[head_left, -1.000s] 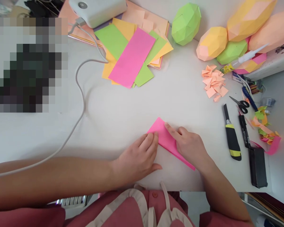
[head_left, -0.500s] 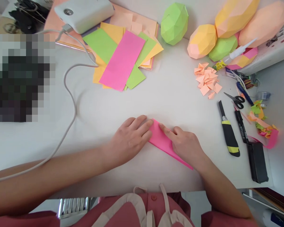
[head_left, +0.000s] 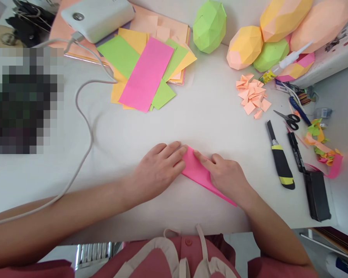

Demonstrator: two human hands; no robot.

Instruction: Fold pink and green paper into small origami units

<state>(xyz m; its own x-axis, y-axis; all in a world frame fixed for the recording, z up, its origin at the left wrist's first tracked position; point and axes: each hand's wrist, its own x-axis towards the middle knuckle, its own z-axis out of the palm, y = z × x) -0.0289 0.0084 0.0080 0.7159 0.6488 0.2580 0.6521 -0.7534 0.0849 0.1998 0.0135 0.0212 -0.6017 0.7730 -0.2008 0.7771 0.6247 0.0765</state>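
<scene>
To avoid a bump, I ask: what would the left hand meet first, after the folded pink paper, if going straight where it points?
Probably the right hand: its index fingertip rests on the folded pink paper ahead of the left hand, though depth is unclear.

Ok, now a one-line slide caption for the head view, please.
Left hand and right hand on folded pink paper, a knife to the right, faceted paper shapes beyond.

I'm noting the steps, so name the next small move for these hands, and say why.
Probably draw the right hand along the pink paper beneath, pressing it flat, while the left hand steadies it: left fingertips rest at its upper-left end, the right index finger lies on it, and its lower edge looks layered.
</scene>
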